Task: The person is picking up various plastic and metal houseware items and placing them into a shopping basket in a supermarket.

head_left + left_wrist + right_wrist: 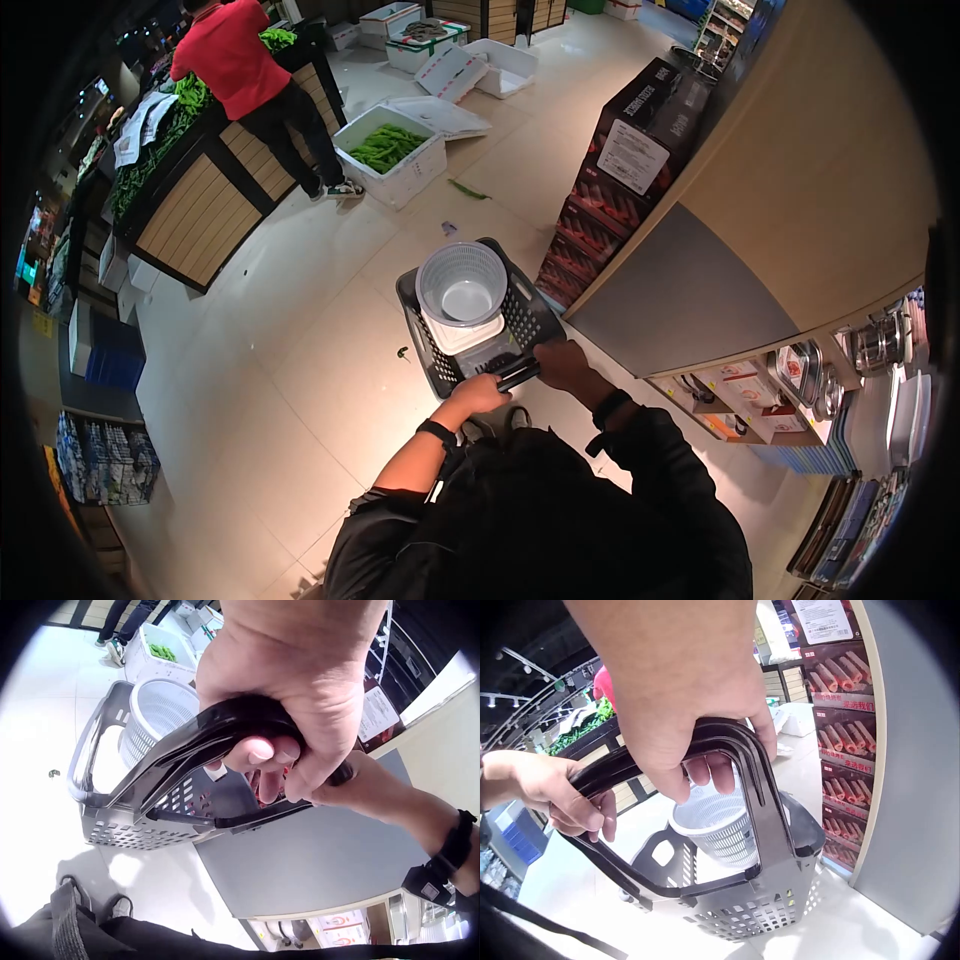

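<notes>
Two hands held a gray basket (534, 318) by its black handle (518, 373). The left hand (480, 394) and the right hand (562, 364) both had their fingers curled round it, side by side, maybe so they shared the weight and it did not tip. The basket was in front of the person (530, 510); I could not tell if its bottom touched the floor (310, 350). Inside, a pale round tub (464, 296) with holes seemed to rest on a white box (468, 338), perhaps stacked to save room. Dark red boxes (845, 736) stood in a pile nearby, likely to use less floor.
</notes>
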The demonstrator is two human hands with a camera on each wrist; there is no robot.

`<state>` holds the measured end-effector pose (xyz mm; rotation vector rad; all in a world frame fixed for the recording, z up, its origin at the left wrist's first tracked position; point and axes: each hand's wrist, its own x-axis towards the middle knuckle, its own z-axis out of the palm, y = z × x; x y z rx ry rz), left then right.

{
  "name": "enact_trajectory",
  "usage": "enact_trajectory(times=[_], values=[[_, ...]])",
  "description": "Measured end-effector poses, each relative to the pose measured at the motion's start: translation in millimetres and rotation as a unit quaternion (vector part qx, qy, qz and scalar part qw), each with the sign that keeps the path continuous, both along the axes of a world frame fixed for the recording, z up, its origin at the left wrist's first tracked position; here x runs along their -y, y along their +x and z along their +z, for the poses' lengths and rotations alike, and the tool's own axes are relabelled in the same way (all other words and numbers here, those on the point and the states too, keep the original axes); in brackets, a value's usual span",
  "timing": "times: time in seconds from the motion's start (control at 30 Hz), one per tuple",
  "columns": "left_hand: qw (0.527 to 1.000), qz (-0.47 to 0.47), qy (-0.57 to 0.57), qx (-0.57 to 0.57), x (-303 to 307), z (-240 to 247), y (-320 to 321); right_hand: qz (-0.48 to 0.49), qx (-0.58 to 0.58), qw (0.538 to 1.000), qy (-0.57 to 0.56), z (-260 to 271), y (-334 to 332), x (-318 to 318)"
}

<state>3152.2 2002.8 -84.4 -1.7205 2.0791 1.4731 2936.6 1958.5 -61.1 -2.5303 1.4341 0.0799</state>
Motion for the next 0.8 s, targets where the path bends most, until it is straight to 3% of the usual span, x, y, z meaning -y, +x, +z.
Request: enact_trajectory(times=[0.2, 0.5, 0.73, 0.8], values=[[1.000, -0.020, -0.005, 0.010, 10.0, 7.6, 23.1, 0.085, -0.012, 0.990, 0.110, 2.9, 11.9, 13.3], [0.998, -0.030, 0.048, -0.012, 22.0, 11.1, 39.7, 0.098, 0.100, 0.989, 0.037, -10.0, 16.5, 12.5], [0.995, -0.079, 0.054, 0.003, 27.4, 15.3, 57.9, 0.082, 0.088, 0.989, 0.085, 0.9, 34.6, 4.6], [0.994, -0.073, 0.081, -0.008, 30.8, 22.3, 64.2, 0.064, 0.035, 0.991, 0.108, 3.0, 44.5, 4.3]])
